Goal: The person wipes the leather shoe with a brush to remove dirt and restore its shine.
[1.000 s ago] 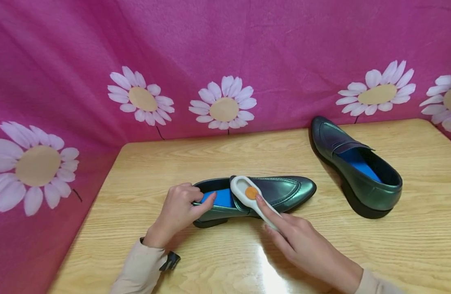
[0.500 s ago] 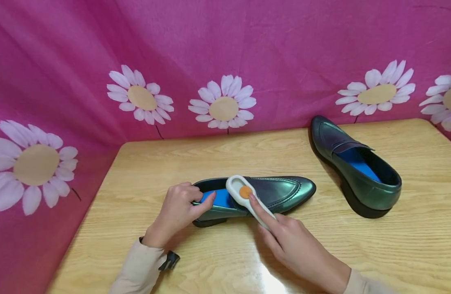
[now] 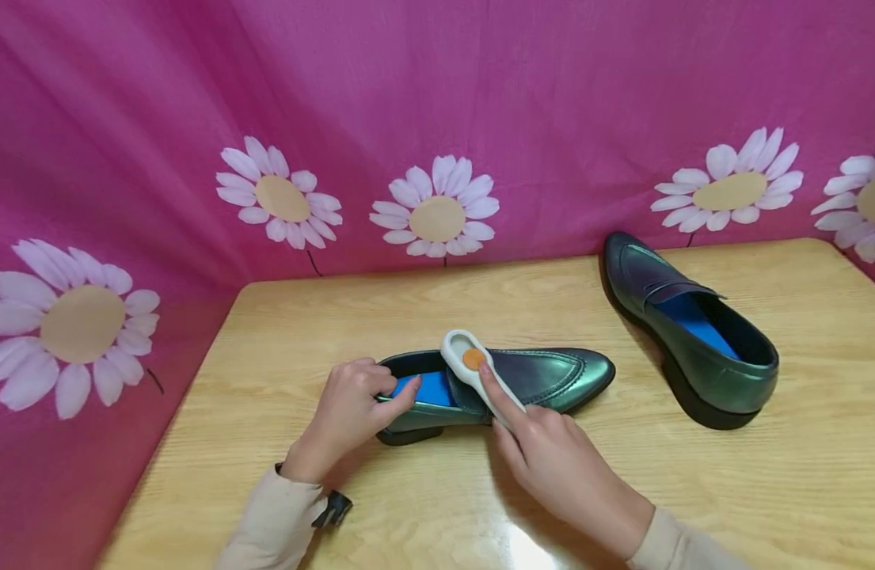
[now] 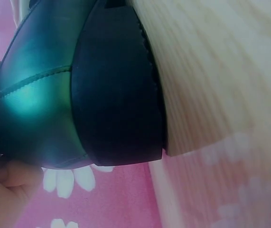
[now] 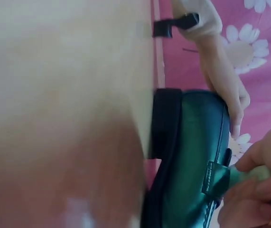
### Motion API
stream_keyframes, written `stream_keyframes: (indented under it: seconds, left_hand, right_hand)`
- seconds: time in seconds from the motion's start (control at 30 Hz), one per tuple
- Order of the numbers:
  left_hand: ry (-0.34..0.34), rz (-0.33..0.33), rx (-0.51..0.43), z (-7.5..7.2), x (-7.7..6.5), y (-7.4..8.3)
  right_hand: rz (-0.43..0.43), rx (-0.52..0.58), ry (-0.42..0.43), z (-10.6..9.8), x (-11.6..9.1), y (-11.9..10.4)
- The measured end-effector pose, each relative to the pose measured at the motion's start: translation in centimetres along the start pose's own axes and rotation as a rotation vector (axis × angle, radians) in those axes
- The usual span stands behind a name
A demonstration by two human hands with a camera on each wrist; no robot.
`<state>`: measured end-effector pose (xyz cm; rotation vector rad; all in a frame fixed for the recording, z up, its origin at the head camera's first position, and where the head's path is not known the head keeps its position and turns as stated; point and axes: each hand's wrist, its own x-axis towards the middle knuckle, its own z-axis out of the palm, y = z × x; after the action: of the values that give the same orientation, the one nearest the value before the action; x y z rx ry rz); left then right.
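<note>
A dark green loafer with a blue insole lies sideways on the table, toe to the right. My left hand grips its heel end, and the left wrist view shows the heel close up with fingers at its rim. My right hand holds a white brush by its handle, the index finger on an orange disc on its oval head. The brush head lies over the loafer's strap, its underside hidden. The right wrist view shows the right hand beside the strap.
A second matching loafer stands at the right back, toe towards a pink cloth printed with white daisies. The cloth hangs behind and left of the wooden table. A black clip is at the left sleeve.
My right hand has slid the brush a little leftward and then slightly away, across the strap area. My left hand keeps its grip on the heel. The head view has tilted slightly.
</note>
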<state>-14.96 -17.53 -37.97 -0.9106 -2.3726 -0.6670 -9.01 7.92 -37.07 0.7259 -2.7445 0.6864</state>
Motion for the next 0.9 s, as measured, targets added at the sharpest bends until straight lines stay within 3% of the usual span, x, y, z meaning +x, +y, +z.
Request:
stream_keyframes:
  seconds: [0.17, 0.23, 0.3, 0.47, 0.6, 0.7, 0.9]
  left_hand:
    - [0.013, -0.011, 0.002, 0.3, -0.3, 0.0]
    - [0.016, -0.008, 0.003, 0.3, -0.3, 0.0]
    - [0.009, -0.01, 0.004, 0.3, -0.2, -0.1]
    - [-0.017, -0.017, 0.01, 0.1, 0.0, -0.1]
    - [-0.014, -0.012, 0.011, 0.0, 0.2, -0.2]
    - [-0.006, -0.009, 0.014, 0.0, 0.2, -0.2]
    - [-0.012, -0.026, -0.004, 0.2, 0.0, -0.2]
  right_hand:
    - [-0.016, -0.024, 0.048, 0.6, 1.4, -0.7]
    - [-0.001, -0.031, 0.03, 0.4, 1.2, -0.9]
    - [0.015, -0.035, -0.017, 0.0, 0.5, -1.1]
    - [0.116, 0.018, -0.235, -1.0, -2.0, -1.3]
    - [0.188, 0.054, -0.318, -1.6, -2.9, -1.2]
    - [0.189, 0.028, -0.294, -1.9, -2.8, -0.9]
    - [0.102, -0.052, -0.1, -1.0, -0.8, 0.0]
